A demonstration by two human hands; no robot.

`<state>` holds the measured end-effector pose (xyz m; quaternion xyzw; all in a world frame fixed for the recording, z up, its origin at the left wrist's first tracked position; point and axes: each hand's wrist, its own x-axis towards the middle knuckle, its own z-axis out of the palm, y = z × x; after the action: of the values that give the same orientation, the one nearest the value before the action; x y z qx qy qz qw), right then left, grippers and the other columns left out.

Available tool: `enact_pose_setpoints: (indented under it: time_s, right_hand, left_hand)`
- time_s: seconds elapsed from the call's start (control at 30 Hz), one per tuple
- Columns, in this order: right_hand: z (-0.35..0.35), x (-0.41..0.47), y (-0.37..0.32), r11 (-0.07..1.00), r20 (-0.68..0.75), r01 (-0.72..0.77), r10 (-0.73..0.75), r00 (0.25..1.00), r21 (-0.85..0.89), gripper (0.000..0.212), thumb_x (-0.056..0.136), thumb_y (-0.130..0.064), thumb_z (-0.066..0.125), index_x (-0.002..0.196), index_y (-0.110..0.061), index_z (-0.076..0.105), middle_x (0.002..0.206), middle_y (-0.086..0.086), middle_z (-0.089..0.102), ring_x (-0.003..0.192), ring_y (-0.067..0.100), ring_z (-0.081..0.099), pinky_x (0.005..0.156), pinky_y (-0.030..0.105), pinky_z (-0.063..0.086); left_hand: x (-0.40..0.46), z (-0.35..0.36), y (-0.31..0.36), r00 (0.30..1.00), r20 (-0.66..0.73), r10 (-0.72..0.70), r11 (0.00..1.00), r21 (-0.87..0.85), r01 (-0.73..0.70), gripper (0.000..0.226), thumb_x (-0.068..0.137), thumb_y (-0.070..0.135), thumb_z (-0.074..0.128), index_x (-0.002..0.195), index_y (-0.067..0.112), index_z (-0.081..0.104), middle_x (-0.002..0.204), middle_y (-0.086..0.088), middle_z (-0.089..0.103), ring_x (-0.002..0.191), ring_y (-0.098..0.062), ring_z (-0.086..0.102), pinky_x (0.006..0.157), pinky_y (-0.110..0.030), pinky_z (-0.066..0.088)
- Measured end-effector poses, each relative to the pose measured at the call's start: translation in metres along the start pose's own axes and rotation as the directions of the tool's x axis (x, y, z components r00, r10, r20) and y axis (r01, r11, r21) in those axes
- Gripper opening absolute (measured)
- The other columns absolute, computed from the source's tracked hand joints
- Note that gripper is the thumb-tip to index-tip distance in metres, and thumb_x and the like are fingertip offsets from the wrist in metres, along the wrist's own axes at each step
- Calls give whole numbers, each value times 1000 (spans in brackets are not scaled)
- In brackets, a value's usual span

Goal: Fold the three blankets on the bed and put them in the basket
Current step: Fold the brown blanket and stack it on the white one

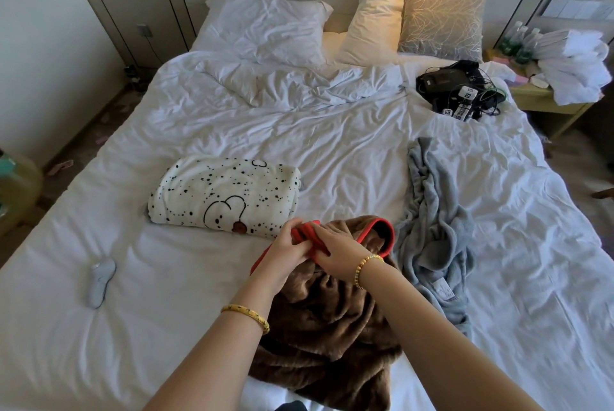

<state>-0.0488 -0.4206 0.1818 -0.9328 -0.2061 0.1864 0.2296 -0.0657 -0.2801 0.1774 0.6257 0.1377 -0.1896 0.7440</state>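
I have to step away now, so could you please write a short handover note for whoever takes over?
Left hand and right hand both grip the red trim of the brown blanket, which is still crumpled at the near edge of the bed.
Spotted blanket: folded, on the bed.
Grey blanket: unfolded, to the right.
No basket in view.
Left: fold brown and grey, then basket all three.

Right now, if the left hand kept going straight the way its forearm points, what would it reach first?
The left hand, gripping the brown blanket's red trim, points up and right across the bed. Beyond that blanket, the crumpled grey blanket probably comes first, though depth is unclear.
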Motion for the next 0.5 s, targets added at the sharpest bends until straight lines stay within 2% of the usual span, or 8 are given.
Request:
enact_pose_setpoints:
  time_s: [0.1,0.17,0.23,0.3,0.37,0.43,0.5]
  right_hand:
    - [0,-3,1,992,-26,-67,70,997,106,32,90,-26,41,121,-21,49,104,-2,58,103,18,47,109,42,28]
    - [1,-4,4,974,-55,-125,138,989,189,17,94,-23,38,101,-15,52,79,-5,52,81,17,48,90,36,40]
    - [-2,-5,8,941,-113,-196,234,966,275,15,95,-22,38,92,-15,50,74,-1,53,71,18,49,69,29,39]
    - [-7,-6,12,926,-203,-243,307,930,289,20,95,-23,39,101,-12,55,79,6,60,63,18,51,56,26,37]
    - [-8,-8,13,912,-233,-237,324,917,335,30,95,-22,39,120,-18,54,82,5,63,55,12,49,50,22,36]
    - [-7,-7,6,901,-224,-202,303,926,383,41,95,-22,38,134,-31,45,89,5,65,60,12,53,54,20,39]
    - [-5,-6,-2,913,-254,-156,264,931,376,44,95,-21,38,136,-36,41,89,3,65,82,20,60,68,24,44]
  left_hand:
    - [-2,1,0,1000,-9,-6,999,40,6,33,91,6,53,116,27,51,118,-5,57,106,-12,60,80,-23,54]
    - [-3,1,2,1000,-9,-20,998,60,20,30,91,6,52,108,31,52,116,-5,56,105,-12,60,77,-23,54]
    - [-3,2,3,998,-60,-24,1000,-7,23,31,91,3,51,112,27,52,120,-7,54,106,-16,60,76,-24,55]
    - [-1,2,5,986,-162,-37,979,-205,3,32,92,0,50,117,19,50,121,-12,54,105,-20,62,73,-25,56]
    - [3,4,9,973,-227,-50,946,-324,-27,31,91,-2,52,119,12,50,117,-16,56,98,-22,64,69,-24,58]
    - [5,11,13,972,-229,-54,955,-296,-17,29,89,-1,55,115,12,51,113,-15,58,91,-18,65,64,-21,58]
    - [8,20,16,974,-217,-58,966,-257,0,28,88,0,57,113,12,51,108,-13,60,85,-16,66,60,-19,57]
